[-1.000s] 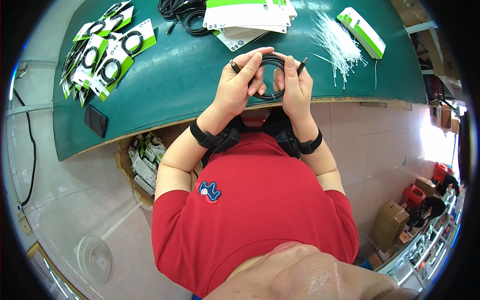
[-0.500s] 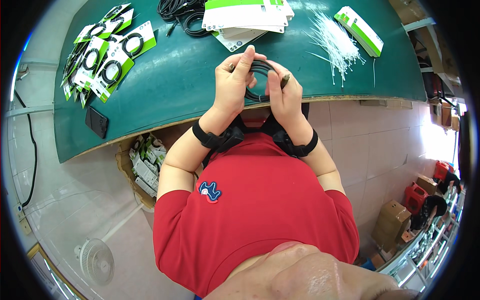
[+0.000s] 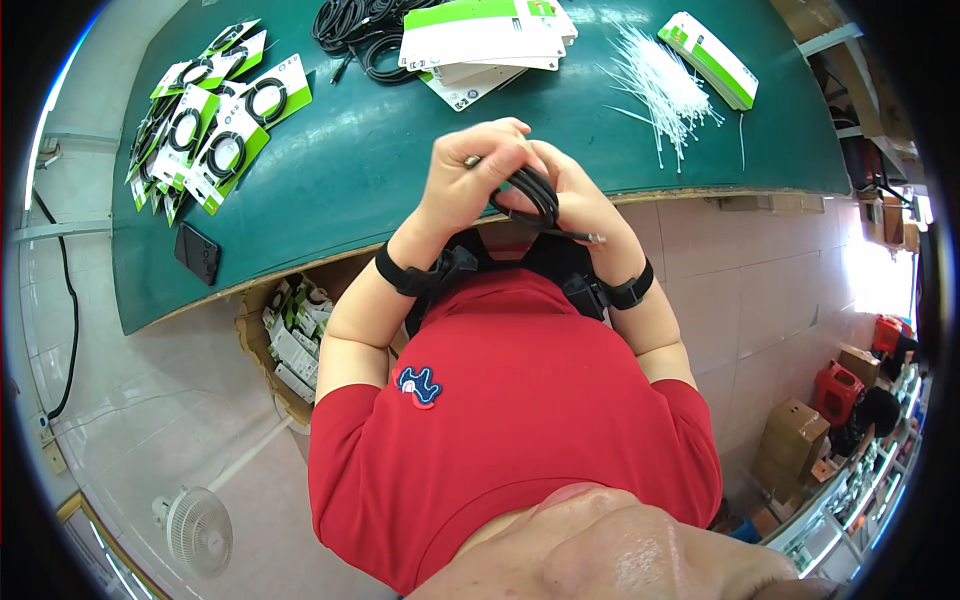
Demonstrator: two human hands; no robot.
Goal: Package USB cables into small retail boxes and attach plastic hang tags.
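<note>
A coiled black cable (image 3: 535, 197) is held between my two hands, just beyond the table's near edge. My left hand (image 3: 468, 172) closes on the coil's left side, with one metal plug showing by its fingers. On the far side of the coil, my right hand (image 3: 568, 185) has its fingers bent against the cable; its fingertips are partly hidden behind the left hand. The other plug (image 3: 592, 238) sticks out from the coil toward my right wrist. Black straps (image 3: 405, 270) circle both wrists.
On the green table (image 3: 370, 150) lie packaged cables (image 3: 225, 155) and a phone (image 3: 198, 252) at left, loose black cables (image 3: 345, 30) and cards (image 3: 480, 45) at the back. White cable ties (image 3: 665, 95) and a card stack (image 3: 708, 60) lie right. A box (image 3: 262, 345) stands below.
The coil has turned from facing me as an open ring to a tilted, narrower bundle. My hands have come closer together, and one plug now points toward my right wrist.
</note>
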